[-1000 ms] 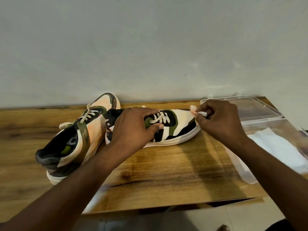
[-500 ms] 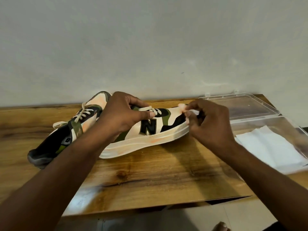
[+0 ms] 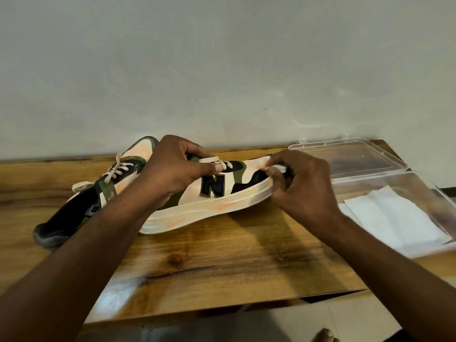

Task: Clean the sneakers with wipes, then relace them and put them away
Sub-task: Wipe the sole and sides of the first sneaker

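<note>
Wooden table [image 3: 222, 255], both hands [image 3: 172, 174] on tilted sneaker [image 3: 209, 206], wipe [image 3: 281, 168] at toe.

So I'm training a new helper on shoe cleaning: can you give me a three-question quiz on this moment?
1. True or false: the left hand grips the sneaker with the N logo at its laces.
2. What does the right hand pinch against that sneaker's toe? A) a brush B) a wipe C) a lace
3. Where do the spare white sheets lie?

Key: 1 true. 2 B. 3 in the clear plastic box at the right of the wooden table.
</note>
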`<state>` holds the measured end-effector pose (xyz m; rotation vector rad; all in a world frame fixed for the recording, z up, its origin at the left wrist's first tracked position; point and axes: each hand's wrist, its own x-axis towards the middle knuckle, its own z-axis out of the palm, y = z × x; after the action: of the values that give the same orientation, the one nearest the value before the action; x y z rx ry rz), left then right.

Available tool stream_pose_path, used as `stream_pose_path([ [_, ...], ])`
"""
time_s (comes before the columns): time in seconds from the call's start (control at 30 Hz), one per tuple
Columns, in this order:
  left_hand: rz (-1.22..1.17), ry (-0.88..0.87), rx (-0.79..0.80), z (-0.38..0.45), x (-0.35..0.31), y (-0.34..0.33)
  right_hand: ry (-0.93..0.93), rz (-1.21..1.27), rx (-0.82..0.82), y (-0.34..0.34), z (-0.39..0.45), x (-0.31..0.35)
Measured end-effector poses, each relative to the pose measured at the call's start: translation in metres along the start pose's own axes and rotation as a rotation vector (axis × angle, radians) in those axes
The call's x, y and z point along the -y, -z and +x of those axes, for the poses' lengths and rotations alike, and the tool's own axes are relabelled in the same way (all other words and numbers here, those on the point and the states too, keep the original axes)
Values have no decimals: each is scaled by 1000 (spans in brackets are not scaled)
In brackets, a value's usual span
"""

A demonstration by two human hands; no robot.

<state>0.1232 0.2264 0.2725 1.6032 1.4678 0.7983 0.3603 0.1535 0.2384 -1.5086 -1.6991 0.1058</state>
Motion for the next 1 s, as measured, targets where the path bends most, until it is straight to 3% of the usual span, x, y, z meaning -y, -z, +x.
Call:
stream_pose_path([
  [0.13, 2, -3, -3, 0, 0, 0, -121, -16, -36, 4, 7, -7],
  [0.37, 13, -13, -19, 1, 1, 0, 91, -22, 70, -10, -10, 18],
  [0.6, -1, -9, -21, 0, 1, -3, -180, 3, -42, 1, 14, -16],
  [0.87, 19, -11, -33, -1, 2, -3, 95, -13, 102, -13, -11, 14],
  [1.0, 13, -18, -17, -2, 2, -3, -96, -1, -20, -2, 12, -15],
])
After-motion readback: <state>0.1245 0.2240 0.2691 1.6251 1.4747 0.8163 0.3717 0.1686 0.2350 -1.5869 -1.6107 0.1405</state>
